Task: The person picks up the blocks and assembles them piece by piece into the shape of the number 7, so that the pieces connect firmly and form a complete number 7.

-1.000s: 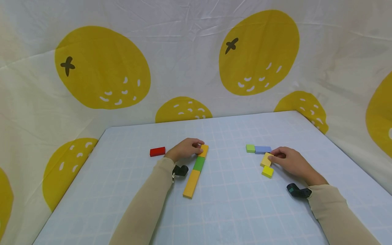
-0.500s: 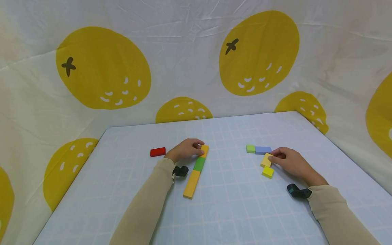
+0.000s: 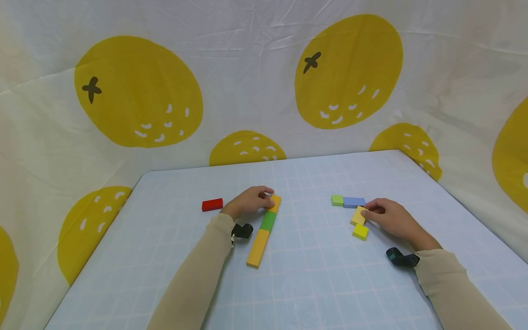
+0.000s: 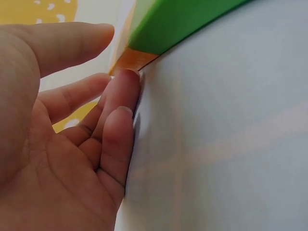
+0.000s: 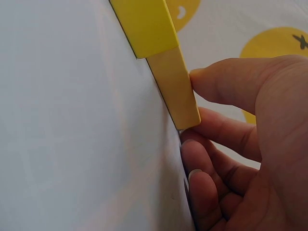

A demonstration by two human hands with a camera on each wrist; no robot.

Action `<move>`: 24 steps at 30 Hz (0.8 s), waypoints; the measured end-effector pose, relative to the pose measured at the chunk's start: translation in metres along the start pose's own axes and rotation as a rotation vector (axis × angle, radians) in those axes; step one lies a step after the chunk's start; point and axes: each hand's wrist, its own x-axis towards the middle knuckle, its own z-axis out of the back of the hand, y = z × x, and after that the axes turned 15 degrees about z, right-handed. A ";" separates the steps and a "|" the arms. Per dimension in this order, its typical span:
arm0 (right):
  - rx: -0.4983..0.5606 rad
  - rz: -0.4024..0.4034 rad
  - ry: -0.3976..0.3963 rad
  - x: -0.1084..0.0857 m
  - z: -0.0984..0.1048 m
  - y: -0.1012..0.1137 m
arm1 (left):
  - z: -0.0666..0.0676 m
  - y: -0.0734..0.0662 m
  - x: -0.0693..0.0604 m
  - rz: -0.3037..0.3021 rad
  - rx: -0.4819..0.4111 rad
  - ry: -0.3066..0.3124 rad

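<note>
Unchanged, likely steadying: my right hand [image 3: 389,217] pinches cream block [image 3: 357,217] beside blue block [image 3: 353,202]; left hand [image 3: 249,200] touches orange block [image 3: 276,201], grip unclear.

You've got an orange block [image 3: 276,201], a green block [image 3: 268,221], a pale yellow block [image 3: 357,217], pale-blue gridded tablecloth [image 3: 305,270], plus yellow blobs [image 3: 140,91] on your white backdrop [image 3: 247,91].
</note>
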 end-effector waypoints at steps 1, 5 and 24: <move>0.003 -0.002 0.002 0.000 0.000 0.000 | 0.000 0.001 0.000 0.003 -0.008 0.001; 0.004 0.001 0.001 0.000 0.000 0.000 | 0.003 0.004 0.001 0.003 -0.041 0.008; -0.001 0.010 0.000 -0.001 0.001 0.001 | 0.015 0.026 -0.016 -0.016 -0.161 -0.022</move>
